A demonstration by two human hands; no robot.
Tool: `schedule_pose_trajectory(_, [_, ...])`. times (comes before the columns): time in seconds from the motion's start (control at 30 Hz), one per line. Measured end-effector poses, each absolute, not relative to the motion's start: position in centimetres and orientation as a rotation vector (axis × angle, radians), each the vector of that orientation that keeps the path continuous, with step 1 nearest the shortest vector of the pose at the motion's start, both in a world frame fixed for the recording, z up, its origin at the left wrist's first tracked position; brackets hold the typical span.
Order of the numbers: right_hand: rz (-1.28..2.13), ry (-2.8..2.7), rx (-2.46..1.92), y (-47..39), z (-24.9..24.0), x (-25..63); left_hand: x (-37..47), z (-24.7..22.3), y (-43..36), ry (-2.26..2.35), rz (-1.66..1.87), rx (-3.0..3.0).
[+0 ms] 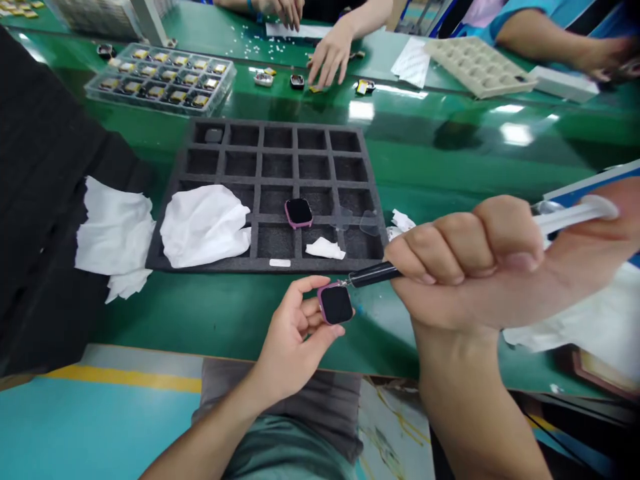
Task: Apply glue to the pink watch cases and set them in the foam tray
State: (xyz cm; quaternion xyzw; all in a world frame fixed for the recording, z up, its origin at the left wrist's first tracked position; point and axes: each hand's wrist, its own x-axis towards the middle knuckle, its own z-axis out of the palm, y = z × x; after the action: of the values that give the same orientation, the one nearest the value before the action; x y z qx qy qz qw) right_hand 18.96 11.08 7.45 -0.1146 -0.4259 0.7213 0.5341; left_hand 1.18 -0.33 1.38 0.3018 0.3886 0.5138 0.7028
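My left hand (295, 340) pinches a smartwatch body (336, 304) with a dark screen and a pinkish-purple frame, held over the front of the green table. In my right hand (465, 260) is a syringe (375, 274) with a black barrel and a white plunger. My fingers wrap around its barrel, and the thumb is at the plunger's end. Its thin metal tip meets the upper edge of the watch; whether it touches, I cannot tell. A second pink-framed smartwatch (299, 212) rests on the dividers of the black foam tray (258, 195) beyond my hands.
White cloths (205, 225) lie on the tray's left side, with a crumpled tissue (325, 248) nearer its middle. Black foam (45, 200) is stacked at left. Across the table, a co-worker's hand (330, 57) reaches among small parts beside a clear compartment tray (160, 79).
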Motion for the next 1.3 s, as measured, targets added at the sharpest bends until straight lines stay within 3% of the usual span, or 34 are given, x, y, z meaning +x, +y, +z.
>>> schedule_pose_trajectory(0.4, [1.762,-0.959,-0.352,10.1,7.8,18.8,1.1,1.2,-0.4,0.838,1.148,0.684])
schedule_pose_trajectory(0.57, [1.76,-1.157,-0.133,11.5,7.0,18.9,1.2,1.2,-0.4,0.844,1.145,0.683])
schedule_pose_trajectory(1.1, [1.768,-1.193,-0.111,11.9,6.9,18.9,1.2,1.3,-0.4,0.849,1.143,0.689])
schedule_pose_trajectory(1.3, [1.737,-0.943,-0.362,10.1,7.8,18.4,1.1,1.3,-0.4,0.854,1.139,0.681])
